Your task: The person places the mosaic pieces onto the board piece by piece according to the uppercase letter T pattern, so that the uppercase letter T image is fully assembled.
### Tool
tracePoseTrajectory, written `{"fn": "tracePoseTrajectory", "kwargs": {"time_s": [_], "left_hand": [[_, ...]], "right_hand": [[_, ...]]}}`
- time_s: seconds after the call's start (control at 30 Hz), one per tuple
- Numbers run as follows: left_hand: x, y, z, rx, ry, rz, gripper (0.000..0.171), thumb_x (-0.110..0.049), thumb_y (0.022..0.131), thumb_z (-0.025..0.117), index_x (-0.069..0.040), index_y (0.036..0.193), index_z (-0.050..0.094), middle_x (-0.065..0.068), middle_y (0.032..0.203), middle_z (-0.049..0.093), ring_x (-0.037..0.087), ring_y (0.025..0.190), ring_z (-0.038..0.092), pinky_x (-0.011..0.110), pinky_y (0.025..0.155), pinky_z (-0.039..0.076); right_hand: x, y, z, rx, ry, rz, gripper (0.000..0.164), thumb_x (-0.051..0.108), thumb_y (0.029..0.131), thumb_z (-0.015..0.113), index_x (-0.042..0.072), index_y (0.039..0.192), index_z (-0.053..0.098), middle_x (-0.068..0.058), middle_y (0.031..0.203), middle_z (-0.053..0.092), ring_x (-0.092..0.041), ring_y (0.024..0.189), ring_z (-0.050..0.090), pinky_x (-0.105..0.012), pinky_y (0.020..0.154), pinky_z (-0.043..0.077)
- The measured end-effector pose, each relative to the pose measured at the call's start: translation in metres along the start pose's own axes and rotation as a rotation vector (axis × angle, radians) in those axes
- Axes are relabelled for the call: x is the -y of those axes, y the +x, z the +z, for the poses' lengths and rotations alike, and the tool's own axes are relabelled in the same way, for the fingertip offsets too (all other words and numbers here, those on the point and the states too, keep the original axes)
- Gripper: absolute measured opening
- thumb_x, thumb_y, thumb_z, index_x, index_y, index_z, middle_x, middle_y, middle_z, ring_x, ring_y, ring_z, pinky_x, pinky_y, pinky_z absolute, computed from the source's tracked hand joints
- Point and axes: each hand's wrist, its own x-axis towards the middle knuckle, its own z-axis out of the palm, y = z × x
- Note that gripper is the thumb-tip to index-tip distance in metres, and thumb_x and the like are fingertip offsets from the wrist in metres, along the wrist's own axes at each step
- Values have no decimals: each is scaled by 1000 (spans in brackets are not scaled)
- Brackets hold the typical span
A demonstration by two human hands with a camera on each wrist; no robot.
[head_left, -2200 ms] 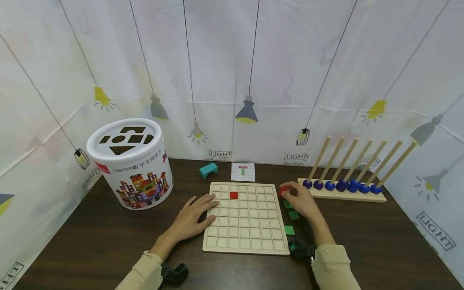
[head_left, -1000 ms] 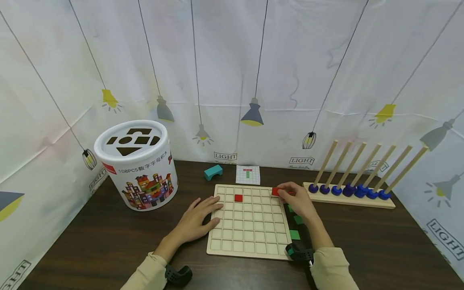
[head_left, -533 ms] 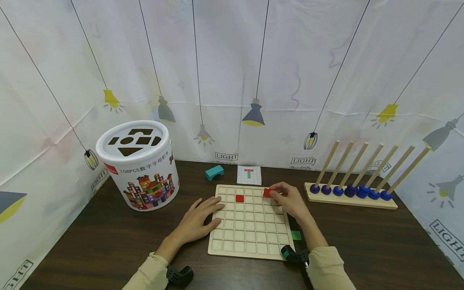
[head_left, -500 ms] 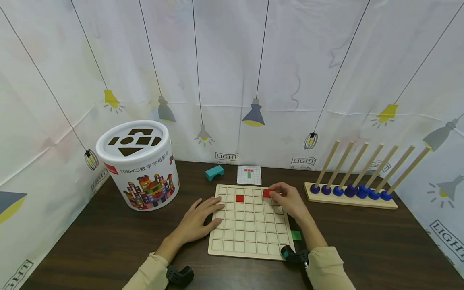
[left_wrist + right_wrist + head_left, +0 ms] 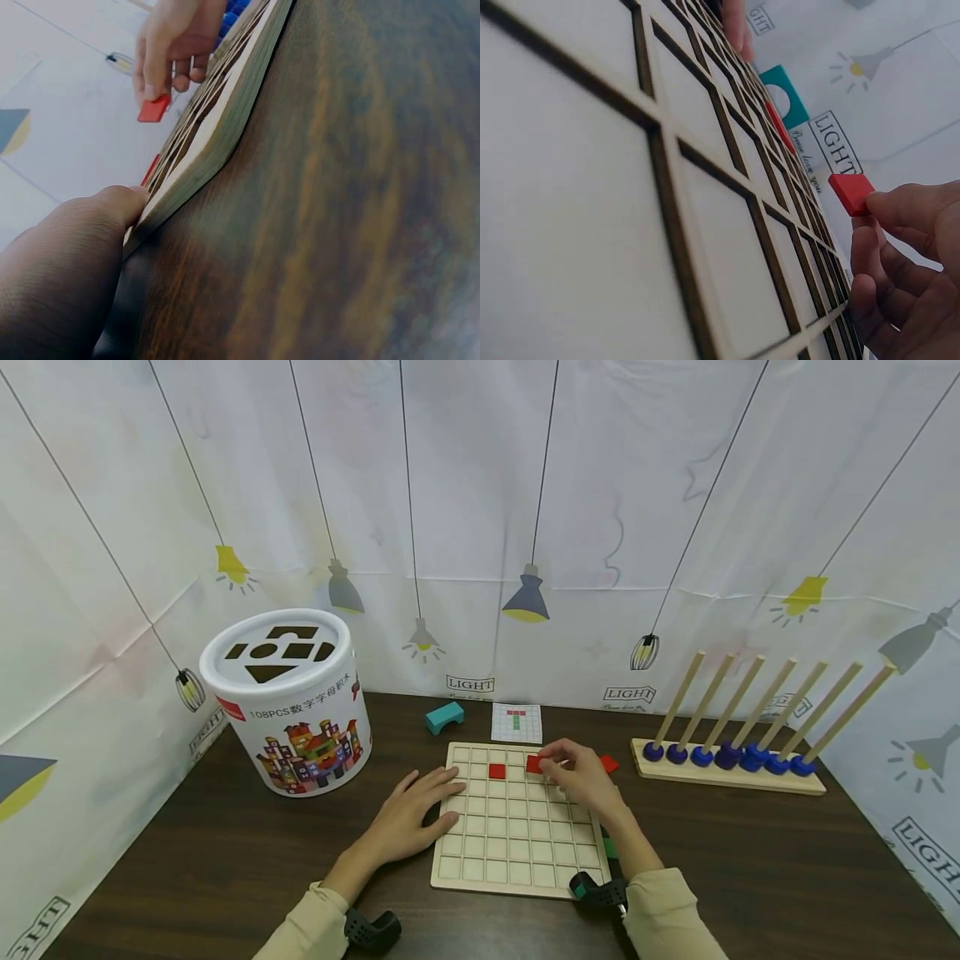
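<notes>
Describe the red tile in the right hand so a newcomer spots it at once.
On the dark table, find the pale wooden grid board. Over its far part, the right hand pinches a small square red tile. It is the only held one: another red tile lies set in the board, and a third red tile sits past the board's right edge.

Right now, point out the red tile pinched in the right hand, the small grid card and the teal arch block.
Pinched red tile (image 5: 850, 193): right wrist view, middle of its visible surface.
Grid card (image 5: 516, 723): head view, centre of its printed side.
Teal arch block (image 5: 444, 713): head view, its upper part.
</notes>
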Motion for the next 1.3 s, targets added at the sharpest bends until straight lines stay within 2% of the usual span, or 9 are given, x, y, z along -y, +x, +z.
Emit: {"fn": "tracePoseTrajectory", "kwargs": {"time_s": [0.5,0.73,0.87,1.0,1.3], "left_hand": [[0,0,0,0,0,-11,48,-42,96,51,-23,140,48,1,151,38,24,141,33,56,115,18],[1,0,1,-2,10,-6,49,-44,96,50,-24,140,48,0,151,38,23,141,33,56,115,19],[1,1,1,-7,4,-3,48,-44,96,50,-24,140,49,0,151,38,23,141,33,56,115,19],[1,1,1,-13,2,2,48,-45,96,49,-24,140,49,1,151,38,24,141,33,56,115,19],[2,0,2,-8,10,-1,49,-46,96,48,-24,140,48,0,151,38,22,141,33,56,115,20]], "right_hand": [[4,4,15,27,-31,-31,17,13,92,61,6,107,63,-13,95,67,-20,76,63,-27,60,51],[8,7,22,34,-53,4,17,13,92,62,6,107,62,-10,95,67,-18,77,61,-27,61,51],[9,9,24,42,-92,-8,19,13,92,61,5,109,60,-11,95,67,-17,73,60,-27,60,50],[10,10,24,34,-138,-2,15,15,91,62,7,104,62,-7,91,65,-15,70,57,-27,58,48],[9,11,26,24,-208,-1,14,13,89,64,6,100,67,-4,85,62,-14,74,53,-26,62,43]]}}
